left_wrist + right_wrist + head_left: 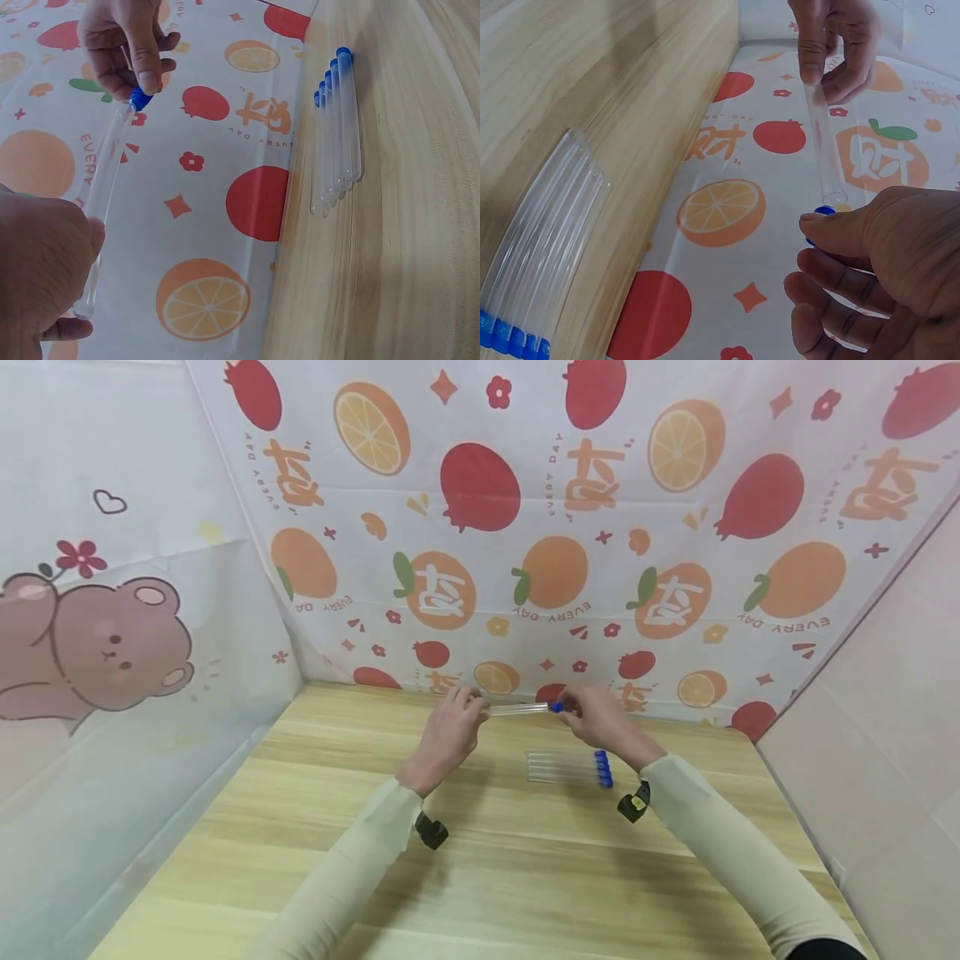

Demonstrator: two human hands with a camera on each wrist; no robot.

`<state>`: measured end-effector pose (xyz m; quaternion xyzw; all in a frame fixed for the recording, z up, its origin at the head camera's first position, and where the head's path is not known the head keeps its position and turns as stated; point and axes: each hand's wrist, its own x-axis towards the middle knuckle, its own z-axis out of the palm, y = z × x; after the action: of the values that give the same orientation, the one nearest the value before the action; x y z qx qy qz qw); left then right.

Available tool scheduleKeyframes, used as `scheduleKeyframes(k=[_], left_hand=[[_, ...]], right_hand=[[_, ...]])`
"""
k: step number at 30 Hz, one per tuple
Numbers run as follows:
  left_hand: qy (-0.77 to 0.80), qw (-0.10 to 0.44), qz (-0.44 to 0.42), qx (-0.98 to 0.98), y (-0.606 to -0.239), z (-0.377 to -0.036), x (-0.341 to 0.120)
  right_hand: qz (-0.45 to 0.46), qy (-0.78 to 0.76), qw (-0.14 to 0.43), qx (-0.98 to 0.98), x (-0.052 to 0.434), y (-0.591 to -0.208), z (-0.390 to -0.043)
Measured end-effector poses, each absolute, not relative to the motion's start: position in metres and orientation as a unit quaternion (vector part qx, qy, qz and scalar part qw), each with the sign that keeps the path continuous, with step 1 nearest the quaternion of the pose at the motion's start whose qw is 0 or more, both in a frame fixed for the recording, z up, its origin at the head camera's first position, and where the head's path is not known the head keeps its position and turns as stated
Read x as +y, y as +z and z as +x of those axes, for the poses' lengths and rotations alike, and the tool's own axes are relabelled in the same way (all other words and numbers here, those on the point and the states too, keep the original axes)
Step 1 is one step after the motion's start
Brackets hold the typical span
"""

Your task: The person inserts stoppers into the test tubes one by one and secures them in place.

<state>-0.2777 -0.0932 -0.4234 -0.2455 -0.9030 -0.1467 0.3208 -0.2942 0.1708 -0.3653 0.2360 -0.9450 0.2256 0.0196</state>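
Observation:
My left hand (452,731) grips a clear test tube (105,180) near its rounded end, holding it above the table toward the back wall. Between thumb and fingers, my right hand (600,718) pinches a blue cap (139,98) right at the tube's mouth. The right wrist view shows the tube's rim (836,199) beside the cap, partly overlapped by it. On the wooden table below, several clear test tubes (562,767) with blue caps (510,337) lie side by side in a row, cap ends to the right in the head view.
The pale wooden table (300,827) runs back to a fruit-printed cloth (480,568) close behind both hands. A bear-printed sheet (112,760) hangs along the left side, and a plain pale wall (885,710) stands on the right.

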Motion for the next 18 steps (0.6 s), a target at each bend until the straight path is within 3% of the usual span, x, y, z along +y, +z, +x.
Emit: scheduleKeyframes(k=[18], left_hand=[[-0.095, 0.309, -0.253, -0.912, -0.4226, -0.2794, -0.0913]], right_hand=[[0.246, 0.197, 0.01, -0.949, 0.1652, -0.3627, -0.2942]])
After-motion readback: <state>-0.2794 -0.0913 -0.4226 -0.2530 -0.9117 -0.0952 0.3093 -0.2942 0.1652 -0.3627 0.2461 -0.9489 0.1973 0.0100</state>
